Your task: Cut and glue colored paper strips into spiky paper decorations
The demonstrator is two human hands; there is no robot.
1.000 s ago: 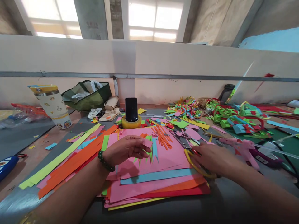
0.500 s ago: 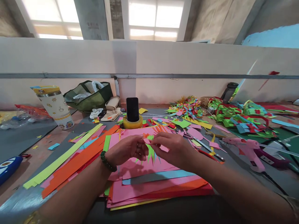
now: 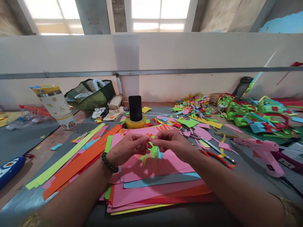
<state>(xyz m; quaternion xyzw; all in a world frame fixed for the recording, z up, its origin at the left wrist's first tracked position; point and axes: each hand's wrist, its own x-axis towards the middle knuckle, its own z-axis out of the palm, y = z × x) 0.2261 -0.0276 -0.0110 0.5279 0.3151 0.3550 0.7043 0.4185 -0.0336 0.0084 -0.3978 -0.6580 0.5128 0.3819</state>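
Note:
My left hand [image 3: 132, 146], with a green bead bracelet [image 3: 109, 163] at its wrist, is closed in a pinch. The fingertips of my right hand [image 3: 174, 143] meet it, pinched as well. Between them is a small piece of pink paper, almost wholly covered by the fingers. Just below and behind the hands lie green and blue spiky paper cut-outs [image 3: 154, 154], partly hidden. These rest on a stack of coloured paper sheets [image 3: 151, 195], with pink on top and a blue strip [image 3: 161, 180] across it.
Orange strips [image 3: 80, 164] lie left of the stack. A phone [image 3: 135, 108] stands in a yellow tape roll [image 3: 136, 123]. On the right are red-handled scissors [image 3: 219, 159], a pink glue gun [image 3: 265, 151] and green paper baskets [image 3: 239, 113]. A tumbler [image 3: 55, 107] stands far left.
My right hand's fingers have curled in more and closed against the left fingertips, covering the pink piece that showed before. The view has shifted slightly.

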